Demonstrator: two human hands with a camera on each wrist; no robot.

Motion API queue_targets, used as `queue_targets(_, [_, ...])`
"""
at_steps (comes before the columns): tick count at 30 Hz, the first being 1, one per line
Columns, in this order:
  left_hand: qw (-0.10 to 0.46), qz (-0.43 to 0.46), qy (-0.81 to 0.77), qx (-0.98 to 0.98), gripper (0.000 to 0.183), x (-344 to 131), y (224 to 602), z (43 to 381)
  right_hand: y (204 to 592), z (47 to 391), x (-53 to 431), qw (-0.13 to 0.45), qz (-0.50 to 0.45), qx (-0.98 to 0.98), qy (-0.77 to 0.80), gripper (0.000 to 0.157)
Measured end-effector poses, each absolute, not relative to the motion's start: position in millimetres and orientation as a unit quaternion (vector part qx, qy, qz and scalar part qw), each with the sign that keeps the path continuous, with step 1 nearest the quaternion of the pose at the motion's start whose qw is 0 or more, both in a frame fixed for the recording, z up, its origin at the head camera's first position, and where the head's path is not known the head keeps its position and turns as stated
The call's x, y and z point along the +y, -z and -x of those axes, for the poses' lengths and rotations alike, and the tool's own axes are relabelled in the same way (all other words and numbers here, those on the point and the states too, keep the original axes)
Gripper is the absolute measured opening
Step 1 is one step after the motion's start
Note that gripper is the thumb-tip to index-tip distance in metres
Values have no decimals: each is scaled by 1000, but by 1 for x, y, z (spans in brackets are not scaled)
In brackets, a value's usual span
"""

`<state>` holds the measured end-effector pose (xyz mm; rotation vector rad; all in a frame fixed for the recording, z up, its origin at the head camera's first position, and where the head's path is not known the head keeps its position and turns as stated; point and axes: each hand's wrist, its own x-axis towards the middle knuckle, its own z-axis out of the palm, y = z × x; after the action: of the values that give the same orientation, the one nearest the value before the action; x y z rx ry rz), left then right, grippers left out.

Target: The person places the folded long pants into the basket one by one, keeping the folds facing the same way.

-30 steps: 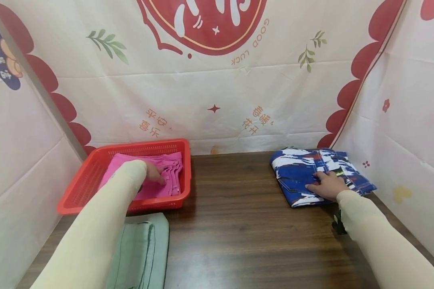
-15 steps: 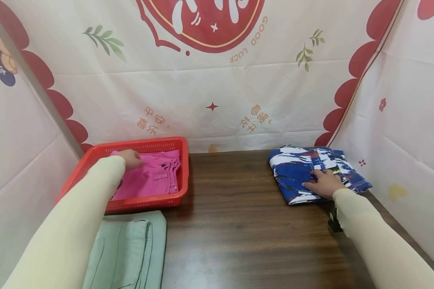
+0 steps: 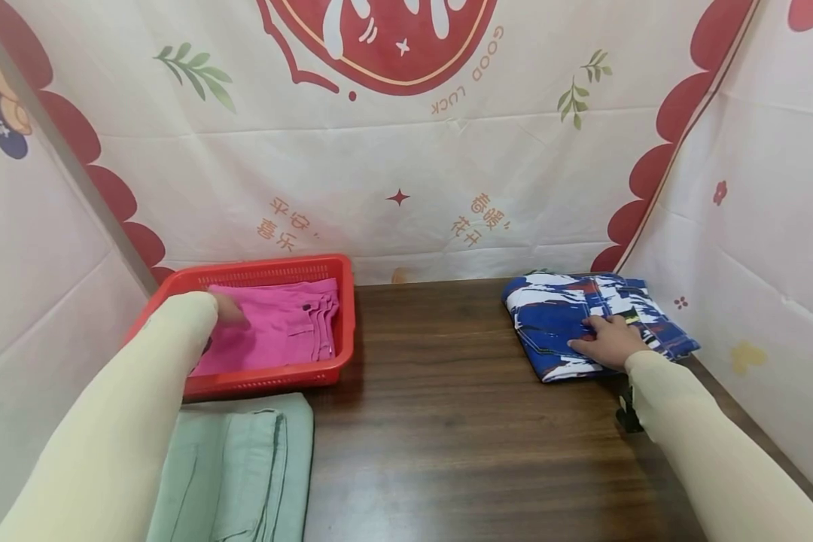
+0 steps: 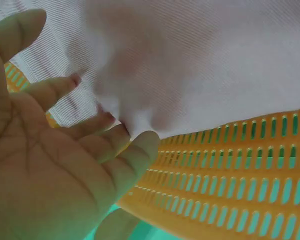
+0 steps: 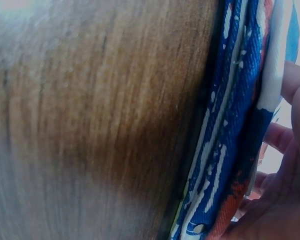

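Folded pink trousers (image 3: 278,327) lie inside a red plastic basket (image 3: 345,301) at the back left. Over their left part is my left hand (image 3: 230,310), partly hidden by its sleeve in the head view. The left wrist view shows that hand (image 4: 55,145) with its fingers spread and loosely bent, fingertips at the edge of the trousers' cloth (image 4: 200,65), gripping nothing. At the back right, my right hand (image 3: 608,342) rests on top of folded blue, white and red patterned jeans (image 3: 549,324). The right wrist view shows the jeans' stacked folds (image 5: 240,100) beside its fingers.
Folded pale green trousers (image 3: 244,467) lie on the wooden table (image 3: 447,406) in front of the basket, partly under my left sleeve. A printed white cloth (image 3: 379,165) hangs as a wall behind, with more cloth walls at both sides.
My left hand has moved left across the pink trousers, from their waistband side to their left part. My right hand stays on the patterned jeans. The head view has shifted slightly.
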<state>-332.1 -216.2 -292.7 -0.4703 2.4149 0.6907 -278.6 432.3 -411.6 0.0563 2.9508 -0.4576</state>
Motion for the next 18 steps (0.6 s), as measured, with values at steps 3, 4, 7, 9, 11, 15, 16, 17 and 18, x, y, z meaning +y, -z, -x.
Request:
queue_targets(3, [287,212,-258,898,101,-207,285,323,412,280,432,83,-23,985,152,88])
queue_targets(4, [287,220,-261,895,102,-206,285,321,411,280,431,85,-24,984,153,88])
queue_targets(7, [275,246,-270,889,105,-202,283,316,411,280,431,91,-27,983,154,89])
queue_targets(9, [268,257,-273,887,106,-199,281,313,410,280,432,93,-29,983,154,89])
queue_targets(11, [260,270,-280,884,109,-197,280,311,409,278,433,90,-29,984,153,88])
queue_targets(15, [270,269,-279,881,110,-194,280,308,406,276,435,87,-25,984,153,87])
queue_targets(16, [276,266,-277,881,110,-194,282,309,406,276,435,87,-24,984,153,87])
queue_targets(17, [283,258,-272,883,108,-195,283,310,406,276,435,87,-25,984,154,87])
queue_targets(18, [295,237,-261,888,105,-196,285,311,407,277,435,86,-24,984,153,87])
